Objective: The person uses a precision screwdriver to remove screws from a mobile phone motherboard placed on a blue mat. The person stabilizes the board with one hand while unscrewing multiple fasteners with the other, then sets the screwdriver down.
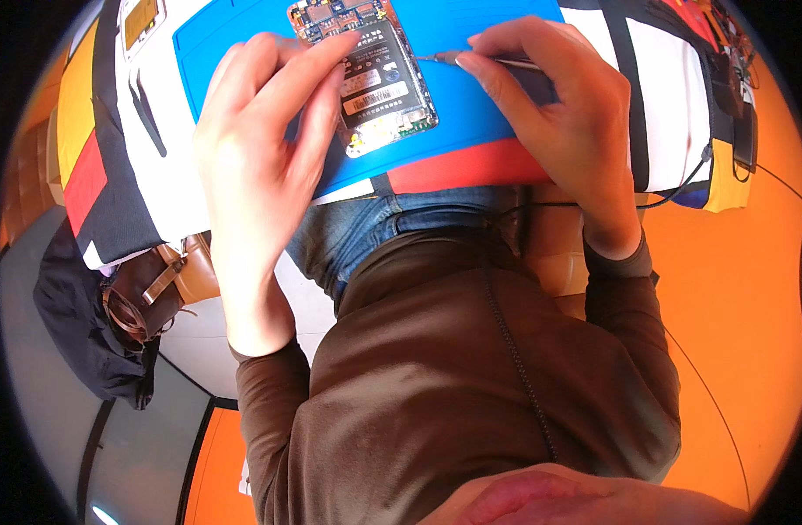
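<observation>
An opened smartphone (392, 74) lies on a blue mat (244, 44). Its black battery and bare circuit boards are exposed. My left hand (261, 131) is at the phone's left side, index finger and thumb bent in and closed at that edge, hiding part of it. Between the thumb and fingers of my right hand (567, 105) is a thin pointed metal tool (448, 58). Its tip points left and reaches the phone's right edge, or just short of it; whether they touch, I cannot tell.
Beneath the mat is a colour-block cloth (672, 96). Black tweezers (147, 109) and a white-framed device (144, 22) lie to the left. A black cable (672, 201) hangs at the right front edge. Below left are a dark garment (86, 324) and a brown leather bag (143, 302).
</observation>
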The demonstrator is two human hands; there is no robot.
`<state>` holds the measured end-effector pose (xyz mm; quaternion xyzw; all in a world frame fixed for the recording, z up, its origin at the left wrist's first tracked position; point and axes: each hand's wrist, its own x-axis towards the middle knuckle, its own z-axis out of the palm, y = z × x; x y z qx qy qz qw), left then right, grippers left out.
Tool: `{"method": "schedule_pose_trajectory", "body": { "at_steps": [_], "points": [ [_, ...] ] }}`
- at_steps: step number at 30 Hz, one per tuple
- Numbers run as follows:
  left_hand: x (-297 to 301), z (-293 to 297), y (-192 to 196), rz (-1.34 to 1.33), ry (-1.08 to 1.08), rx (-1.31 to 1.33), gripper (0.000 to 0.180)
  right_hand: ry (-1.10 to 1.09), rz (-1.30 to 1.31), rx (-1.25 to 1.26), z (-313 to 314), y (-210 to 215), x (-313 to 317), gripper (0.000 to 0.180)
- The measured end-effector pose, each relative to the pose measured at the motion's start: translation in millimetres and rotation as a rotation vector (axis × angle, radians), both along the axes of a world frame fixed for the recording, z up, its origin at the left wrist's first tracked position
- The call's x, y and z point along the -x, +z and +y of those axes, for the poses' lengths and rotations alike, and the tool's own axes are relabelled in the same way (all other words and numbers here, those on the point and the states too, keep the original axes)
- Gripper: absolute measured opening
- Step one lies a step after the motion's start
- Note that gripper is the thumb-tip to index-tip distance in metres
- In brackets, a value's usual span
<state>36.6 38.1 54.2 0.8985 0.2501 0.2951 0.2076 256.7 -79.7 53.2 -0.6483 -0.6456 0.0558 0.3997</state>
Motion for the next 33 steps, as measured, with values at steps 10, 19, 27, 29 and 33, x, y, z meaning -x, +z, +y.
{"method": "schedule_pose_trajectory", "body": {
  "at_steps": [10,19,27,29,33],
  "points": [
    [-22.8,15.9,-28.6,0.015,-0.027,-0.064,0.028,0.01,0.012,0.036,-0.1,-2.7,-0.3,0.013],
    [-24.6,13.5,-30.7,0.055,-0.121,-0.159,0.029,0.019,-0.024,0.024,1.9,-1.7,3.2,0.014],
    [-24.3,11.7,-31.4,0.071,-0.09,-0.184,0.032,0.05,-0.024,-0.028,1.5,-1.4,2.5,0.013],
    [-24.1,10.9,-31.6,0.08,-0.083,-0.177,0.031,0.052,-0.048,-0.008,0.9,-1.2,3.1,0.013],
    [-23.6,10.3,-32.0,0.077,-0.068,-0.176,0.03,0.051,-0.077,0.027,0.8,-1.2,3.9,0.013]
  ]
}}
